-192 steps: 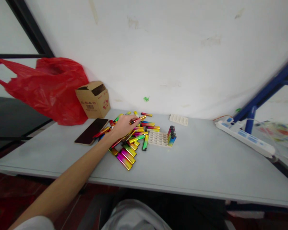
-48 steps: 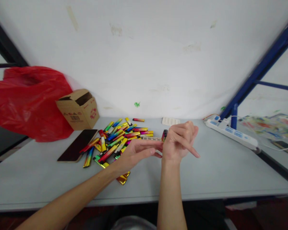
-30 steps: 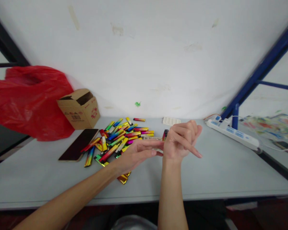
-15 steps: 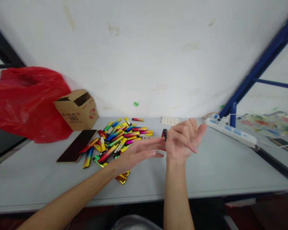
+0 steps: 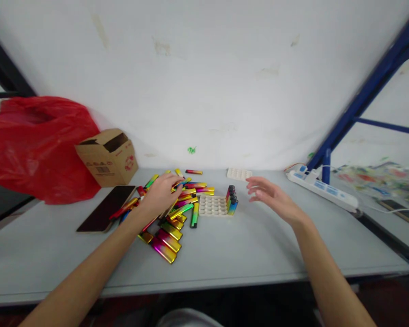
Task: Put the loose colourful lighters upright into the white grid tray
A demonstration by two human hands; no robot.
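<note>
My left hand (image 5: 162, 195) lies over a pile of shiny multicoloured lighters (image 5: 170, 230), fingers bent down and closed on a lighter among them; the hand partly hides its grip. My right hand (image 5: 274, 197) hovers above the table, fingers apart and nothing in it. Between the hands sits a white tray (image 5: 212, 206) with rows of round holes. Several lighters (image 5: 231, 200) stand upright in a row along its right edge, black tops up. A green and yellow lighter (image 5: 194, 215) lies beside the tray's left edge.
A dark phone-like slab (image 5: 105, 210), a cardboard box (image 5: 109, 159) and a red plastic bag (image 5: 41, 150) are on the left. Near the wall are a second white tray (image 5: 239, 174) and a lone lighter (image 5: 194, 172). A power strip (image 5: 323, 188) lies at right.
My left hand has moved left onto the lighter pile, its fingers now bent. My right hand has moved right and its fingers have spread, uncovering the tray and its upright lighters.
</note>
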